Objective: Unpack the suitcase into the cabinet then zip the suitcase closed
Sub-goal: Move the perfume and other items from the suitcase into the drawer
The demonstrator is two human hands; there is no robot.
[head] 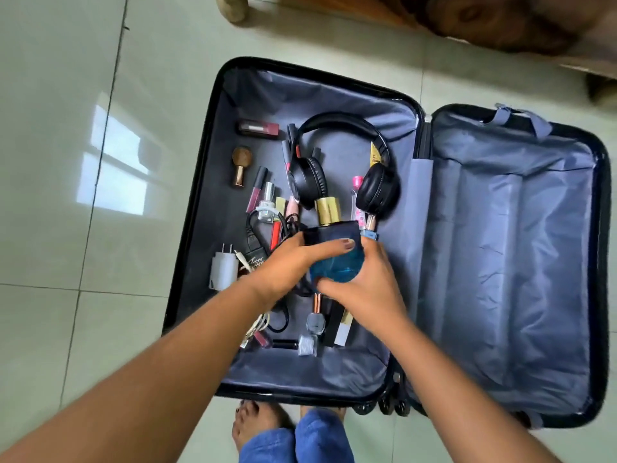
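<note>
Both hands on the blue perfume bottle [335, 259] over the open suitcase [213, 155] on the floor: left hand [293, 262] wraps its side, thumb across the front, right hand [364, 282] cups it from the other side. Headphones [344, 162], a white charger [223, 270] and cosmetics lie in the left half
</note>
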